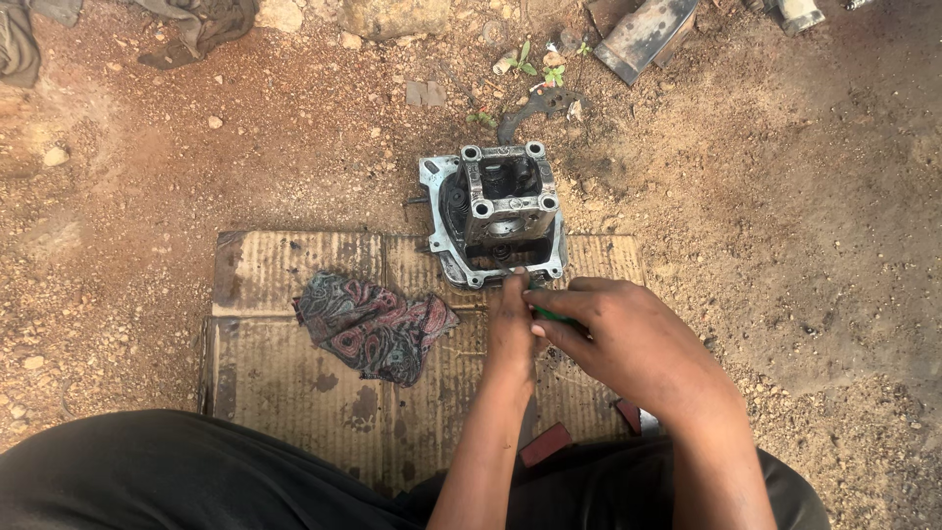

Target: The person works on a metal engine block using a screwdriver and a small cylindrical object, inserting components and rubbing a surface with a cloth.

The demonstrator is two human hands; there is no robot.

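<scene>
At the near edge of a metal engine part, the left hand touches it with fingertips, grip unclear, while the right hand pinches a thin green tool. Left lies a patterned rag on cardboard.

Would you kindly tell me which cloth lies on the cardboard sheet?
The patterned red-and-grey rag, left of both hands, lies on the cardboard sheet; the drab cloths lie on dirt.

Light: soft warm daylight, I see no glare | Shadows: faint, diffuse | Focus: mostly sharp, my hands slightly blurred | Edges: mild bending
</scene>
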